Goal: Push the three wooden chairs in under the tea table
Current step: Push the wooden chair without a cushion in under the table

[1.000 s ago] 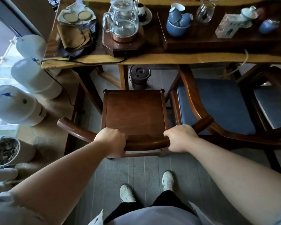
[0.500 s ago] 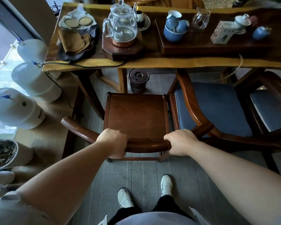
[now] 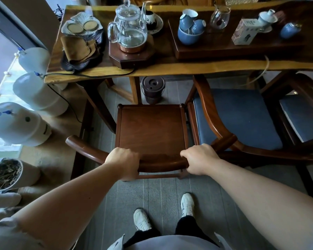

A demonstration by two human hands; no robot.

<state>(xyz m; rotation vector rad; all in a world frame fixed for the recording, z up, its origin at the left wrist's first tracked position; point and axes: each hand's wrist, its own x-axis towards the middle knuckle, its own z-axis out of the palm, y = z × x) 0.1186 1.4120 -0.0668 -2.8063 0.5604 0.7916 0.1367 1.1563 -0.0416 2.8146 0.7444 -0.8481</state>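
Observation:
A bare wooden chair stands in front of me, its seat just short of the tea table edge. My left hand and my right hand both grip its curved back rail. To its right stands a second wooden chair with a blue cushion, its front under the table. A third chair with a blue cushion shows at the right edge, partly cut off.
On the table sit a glass kettle, blue cups, a glass pitcher and a small box. A dark lidded pot stands on the floor under the table. White water jugs line the left.
The bare chair has slid a little forward toward the table, and I have stepped after it. Both hands keep the same grip on the back rail.

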